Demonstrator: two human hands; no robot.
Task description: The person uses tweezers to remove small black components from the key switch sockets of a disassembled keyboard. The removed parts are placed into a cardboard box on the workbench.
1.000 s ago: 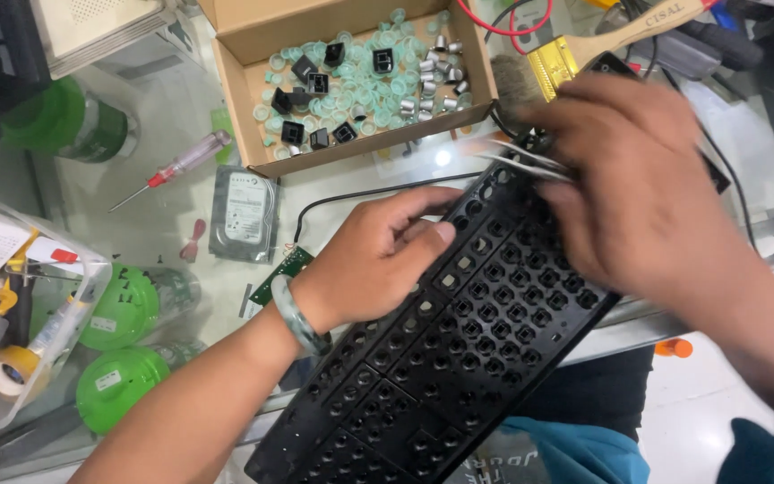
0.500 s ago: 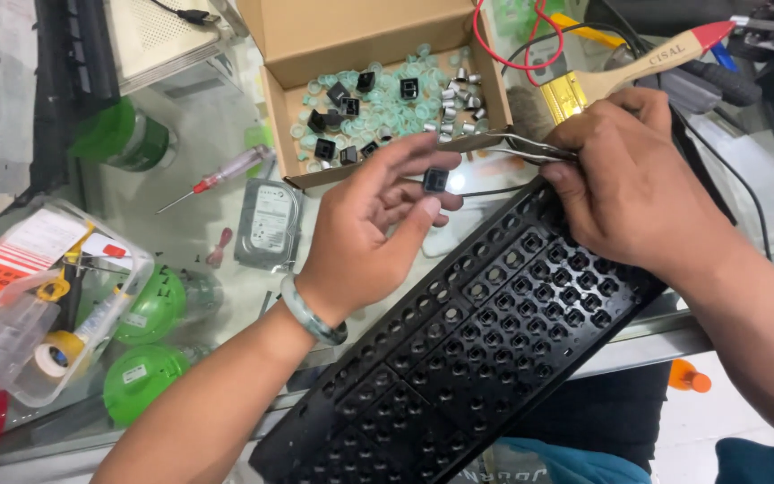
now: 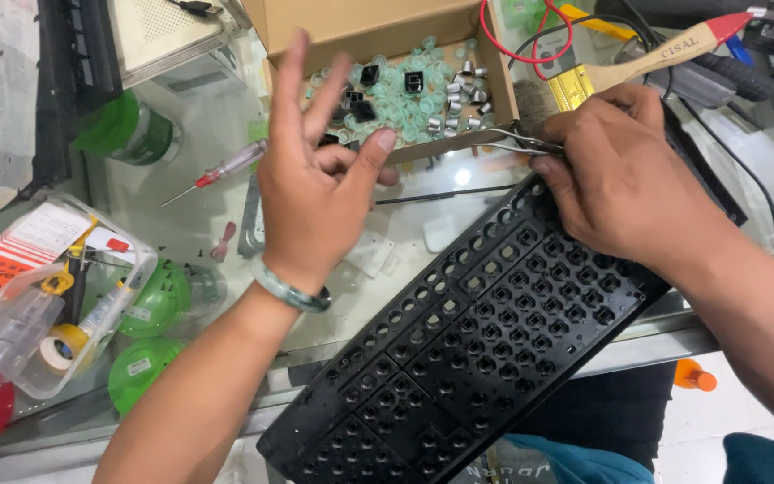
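1. The step in hand looks like stripping parts out of a black keyboard frame (image 3: 485, 350) with all its keycaps off. It lies diagonally across the front edge of the glass table (image 3: 181, 233), with one end hanging off toward the person.
2. The right hand (image 3: 624, 184) rests on the frame's far corner, fingers curled shut around a pair of metal tweezers (image 3: 517, 139) whose tips point left, just past that corner. I can't tell if the tips are pinching anything.
3. The left hand (image 3: 320, 193) is lifted off the frame, palm away and fingers spread wide. The thumb and a bent finger are close together, but nothing obvious sits between them, so I'd call it open. It's hovering right in front of the cardboard box (image 3: 387, 27).
4. That box holds a pile of pale green rubber domes (image 3: 405, 112), a few black key pieces and small metal bits.
5. My guess for the next move is that the tweezers go back down into one of the frame's sockets. That needs a steady left hand pressing the frame flat, since the overhanging end could tip.
6. Other stuff around: a red-handled screwdriver (image 3: 226, 166) and a paintbrush (image 3: 638, 63).
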